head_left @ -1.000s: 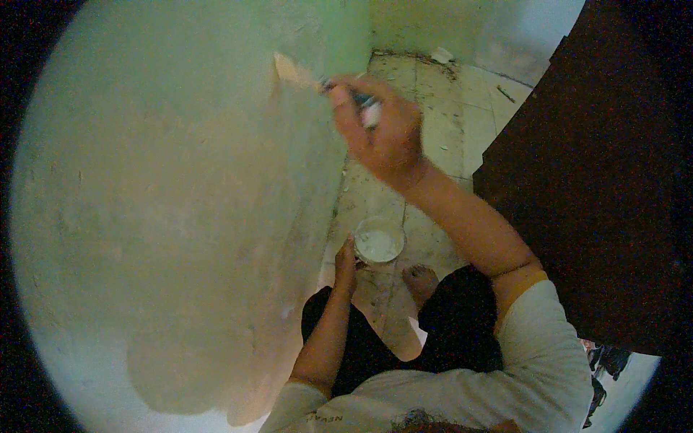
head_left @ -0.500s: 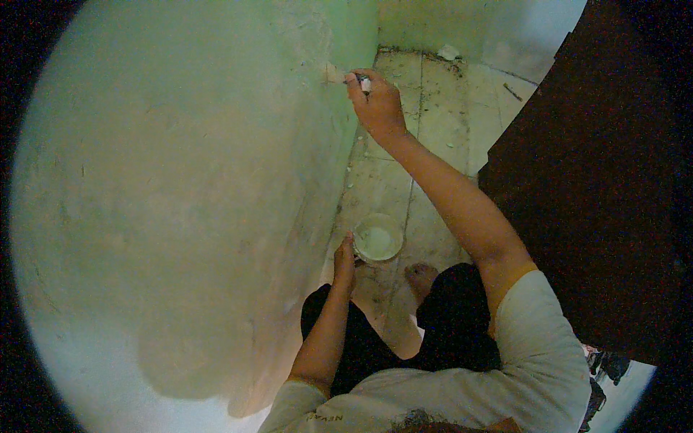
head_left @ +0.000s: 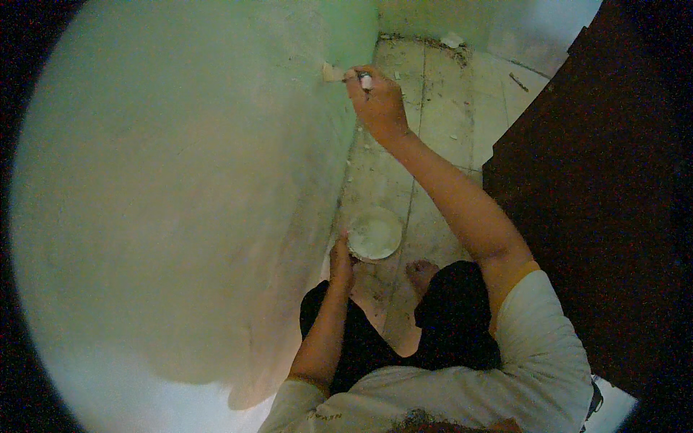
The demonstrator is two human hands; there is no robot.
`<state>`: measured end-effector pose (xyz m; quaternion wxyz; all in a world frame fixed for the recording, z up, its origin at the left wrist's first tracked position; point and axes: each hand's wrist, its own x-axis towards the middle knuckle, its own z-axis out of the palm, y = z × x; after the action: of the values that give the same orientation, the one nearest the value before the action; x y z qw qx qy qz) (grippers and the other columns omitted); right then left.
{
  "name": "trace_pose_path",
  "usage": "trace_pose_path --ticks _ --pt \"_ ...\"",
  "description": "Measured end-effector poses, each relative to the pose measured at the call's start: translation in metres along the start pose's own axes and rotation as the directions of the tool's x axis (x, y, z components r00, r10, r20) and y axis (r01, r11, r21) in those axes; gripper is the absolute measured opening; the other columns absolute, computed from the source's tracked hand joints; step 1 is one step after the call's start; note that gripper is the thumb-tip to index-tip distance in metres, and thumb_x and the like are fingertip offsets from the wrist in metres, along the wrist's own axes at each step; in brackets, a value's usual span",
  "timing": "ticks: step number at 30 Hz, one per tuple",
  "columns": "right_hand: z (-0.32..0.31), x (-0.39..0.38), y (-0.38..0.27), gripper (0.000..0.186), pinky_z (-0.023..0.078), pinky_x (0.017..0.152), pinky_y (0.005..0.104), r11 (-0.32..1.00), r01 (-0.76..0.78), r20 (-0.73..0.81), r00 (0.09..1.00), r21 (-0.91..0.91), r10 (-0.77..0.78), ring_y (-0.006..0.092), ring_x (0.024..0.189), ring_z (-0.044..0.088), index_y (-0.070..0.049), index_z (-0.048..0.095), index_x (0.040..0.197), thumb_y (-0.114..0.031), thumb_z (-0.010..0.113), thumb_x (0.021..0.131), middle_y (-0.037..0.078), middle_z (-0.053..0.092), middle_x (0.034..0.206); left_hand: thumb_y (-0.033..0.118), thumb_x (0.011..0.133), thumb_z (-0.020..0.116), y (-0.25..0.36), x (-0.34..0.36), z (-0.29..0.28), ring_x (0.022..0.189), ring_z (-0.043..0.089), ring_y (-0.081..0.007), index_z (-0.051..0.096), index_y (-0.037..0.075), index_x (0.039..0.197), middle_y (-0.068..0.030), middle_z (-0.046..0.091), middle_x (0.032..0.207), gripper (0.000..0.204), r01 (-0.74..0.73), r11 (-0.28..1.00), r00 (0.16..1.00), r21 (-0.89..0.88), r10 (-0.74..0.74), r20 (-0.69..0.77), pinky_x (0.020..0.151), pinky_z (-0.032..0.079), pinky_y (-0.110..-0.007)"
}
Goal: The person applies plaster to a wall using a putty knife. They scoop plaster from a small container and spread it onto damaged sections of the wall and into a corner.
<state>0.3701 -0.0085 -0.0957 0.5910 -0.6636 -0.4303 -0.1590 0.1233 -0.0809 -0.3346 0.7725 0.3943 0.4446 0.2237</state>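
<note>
My right hand [head_left: 378, 102] is closed around the handle of a paintbrush [head_left: 333, 73], reaching far forward. The brush's pale bristles touch, or almost touch, the green wall [head_left: 216, 166] on my left; the exact contact is too blurred to tell. Low between my knees and the wall, my left hand [head_left: 341, 261] grips the rim of a round, pale container [head_left: 375, 234]. Whitish-green paint shows inside it. The fingers of that hand are partly hidden by the container and by shadow.
Pale floor tiles [head_left: 440, 108] with crumbs and dirt run along the wall's foot. Debris, including a white chunk [head_left: 452, 40], lies in the far corner. A large dark brown panel [head_left: 585, 202] stands close on my right. My bare foot [head_left: 421, 273] is beside the container.
The container in my left hand has tilted and shifted slightly left. My right hand keeps its hold on the paintbrush, which sits slightly higher in view. The view has shifted a little.
</note>
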Motion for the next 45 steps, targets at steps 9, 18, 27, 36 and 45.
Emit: trace_pose_path --ticks 9,18,27,36,45 --pt "-0.071 0.042 -0.103 0.023 0.052 0.055 0.035 0.971 -0.126 -0.147 0.977 0.202 0.157 0.0224 0.056 0.065 0.0 0.063 0.092 -0.023 0.062 0.091 0.014 0.067 0.069 0.049 0.098 0.04 0.081 -0.124 0.0 0.124 0.047 -0.0235 0.048 0.002 0.133 -0.0113 0.052 0.133 0.059 -0.088 0.961 0.996 -0.262 0.089 -0.008 0.106 0.035 -0.038" --pt "-0.034 0.115 -0.027 0.029 0.052 0.059 0.0358 0.978 -0.208 -0.08 0.975 -0.025 0.206 0.0214 0.06 0.068 0.001 0.062 0.095 -0.028 0.058 0.093 0.012 0.068 0.068 0.043 0.099 0.035 0.103 -0.201 0.03 0.125 0.048 -0.0261 0.047 -0.002 0.132 -0.0153 0.052 0.133 0.057 0.056 0.982 0.993 -0.18 -0.074 -0.091 0.107 0.035 -0.04" --pt "-0.037 0.132 0.006 0.026 0.053 0.067 0.0427 0.962 -0.272 -0.034 0.962 -0.036 0.271 0.033 0.076 0.068 -0.004 0.063 0.094 -0.03 0.06 0.091 0.019 0.067 0.08 0.044 0.098 0.035 0.108 -0.166 0.052 0.123 0.049 -0.0281 0.047 -0.003 0.131 -0.0167 0.054 0.13 0.059 0.121 0.981 0.989 -0.154 -0.132 -0.06 0.106 0.036 -0.04" --pt "-0.039 0.041 0.001 0.024 0.051 0.068 0.0345 0.982 -0.172 -0.021 0.985 0.074 0.174 0.028 0.074 0.067 0.0 0.065 0.098 -0.023 0.061 0.093 0.016 0.068 0.083 0.045 0.098 0.031 0.101 -0.145 0.024 0.123 0.05 -0.0252 0.048 -0.002 0.131 -0.0142 0.054 0.13 0.06 0.05 0.976 0.998 0.211 -0.043 -0.04 0.106 0.036 -0.038" --pt "0.037 -0.004 0.144 0.024 0.052 0.071 0.0388 0.907 -0.386 -0.03 0.922 -0.169 0.387 0.0333 0.079 0.066 0.0 0.064 0.103 -0.022 0.06 0.093 0.02 0.067 0.093 0.042 0.1 0.029 0.087 -0.116 0.007 0.124 0.048 -0.0249 0.048 -0.003 0.131 -0.0143 0.053 0.131 0.057 0.095 0.994 0.995 -0.056 -0.097 -0.034 0.107 0.035 -0.038"
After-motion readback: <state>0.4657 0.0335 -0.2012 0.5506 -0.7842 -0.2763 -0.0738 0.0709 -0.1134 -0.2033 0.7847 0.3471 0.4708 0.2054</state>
